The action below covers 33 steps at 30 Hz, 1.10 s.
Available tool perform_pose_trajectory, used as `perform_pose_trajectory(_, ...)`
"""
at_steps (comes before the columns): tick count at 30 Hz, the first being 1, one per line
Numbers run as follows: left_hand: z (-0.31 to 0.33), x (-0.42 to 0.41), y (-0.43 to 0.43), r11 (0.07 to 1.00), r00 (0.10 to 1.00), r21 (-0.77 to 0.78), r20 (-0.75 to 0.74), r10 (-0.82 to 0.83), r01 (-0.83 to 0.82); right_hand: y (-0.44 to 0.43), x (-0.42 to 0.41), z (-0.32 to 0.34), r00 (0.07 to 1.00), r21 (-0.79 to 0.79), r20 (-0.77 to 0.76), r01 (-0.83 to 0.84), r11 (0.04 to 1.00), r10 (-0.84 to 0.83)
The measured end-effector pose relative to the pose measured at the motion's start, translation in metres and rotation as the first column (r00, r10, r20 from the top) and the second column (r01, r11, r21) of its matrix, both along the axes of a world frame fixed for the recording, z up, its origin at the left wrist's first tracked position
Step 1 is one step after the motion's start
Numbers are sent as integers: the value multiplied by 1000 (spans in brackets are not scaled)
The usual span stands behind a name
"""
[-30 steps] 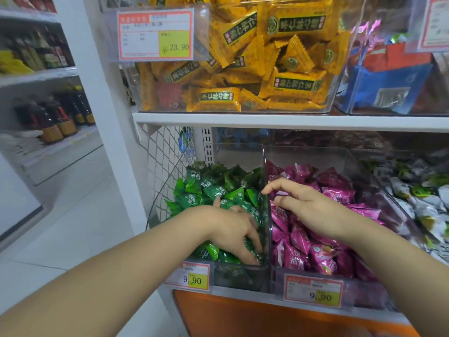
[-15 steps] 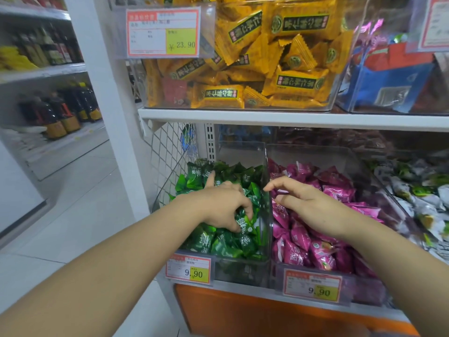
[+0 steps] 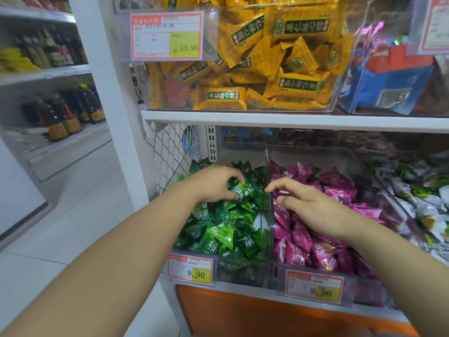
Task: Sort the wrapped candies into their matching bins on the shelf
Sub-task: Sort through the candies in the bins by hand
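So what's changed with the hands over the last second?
The left hand moved from the front of the green bin toward its back and now grips green candies. The right hand stayed open over the pink candies, holding nothing.

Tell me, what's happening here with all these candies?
A person in a shop is sorting wrapped candies. Their left hand grips a green candy over the green bin, which is full of the same green wrappers. Their right hand hovers with loose fingers, holding nothing, over the neighbouring pink bin of pink candies. The two bins sit side by side, below a bin of yellow packets.
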State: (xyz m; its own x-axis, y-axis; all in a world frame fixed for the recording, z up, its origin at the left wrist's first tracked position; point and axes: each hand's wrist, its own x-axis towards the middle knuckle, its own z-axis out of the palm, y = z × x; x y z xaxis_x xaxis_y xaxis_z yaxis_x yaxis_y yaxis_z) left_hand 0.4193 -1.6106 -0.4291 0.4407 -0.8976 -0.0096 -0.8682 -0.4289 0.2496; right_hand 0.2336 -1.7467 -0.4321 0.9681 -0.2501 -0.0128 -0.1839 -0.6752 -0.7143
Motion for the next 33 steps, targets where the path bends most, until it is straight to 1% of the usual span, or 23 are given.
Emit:
perform_pose_trajectory(4, 4, -2, -3, 1000, 1000, 25, 17, 2, -2, -1, 3, -2, 999, 22, 32, -9, 1000, 8)
perform_pose_trajectory(8, 13, -12, 3, 997, 1000, 80, -25, -18, 20, -2, 2, -3, 999, 36, 51, -22, 999, 20)
perform_pose_trajectory(9, 16, -17, 5, 997, 999, 76, -38, -20, 23, -2, 2, -3, 998, 33, 53, -26, 999, 24)
perform_pose_trajectory(11, 25, -27, 13, 999, 998, 14, -58, -36, 36, -2, 2, -1, 998, 28, 48, -30, 999, 28)
perform_pose_trajectory(13, 30, -40, 21, 995, 991, -33, -89, -96, 93, -1, 1, 0, 998, 27, 48, -38, 999, 37)
perform_pose_trajectory(14, 31, -46, 25, 990, 982, -14, -122, -142, 141, -1, 1, 0, 998, 27, 54, -40, 999, 38)
perform_pose_trajectory(16, 24, -58, 31, 967, 964, 131, -185, -191, 217, 1, 0, 1, 997, 25, 62, -43, 999, 41)
perform_pose_trajectory(17, 17, -61, 34, 946, 965, 223, -175, -196, 233, 2, 0, 1, 997, 23, 66, -43, 999, 41)
perform_pose_trajectory(19, 4, -58, 37, 907, 978, 367, -69, -195, 207, 3, 0, 2, 997, 21, 65, -31, 999, 29)
perform_pose_trajectory(21, -2, -52, 40, 887, 985, 431, -24, -171, 165, 6, -1, 4, 998, 26, 58, -18, 999, 17)
perform_pose_trajectory(23, 0, -48, 42, 881, 988, 452, -13, -153, 142, 7, -4, 6, 999, 26, 43, -7, 1000, 6)
perform_pose_trajectory(27, 6, -44, 45, 880, 986, 464, 68, -155, 106, 9, -5, 9, 1000, -6, -2, -11, 1000, 11)
perform_pose_trajectory(33, 10, -41, 43, 876, 981, 482, 152, -119, 32, 7, -11, 12, 1000, -18, 10, -5, 1000, 6)
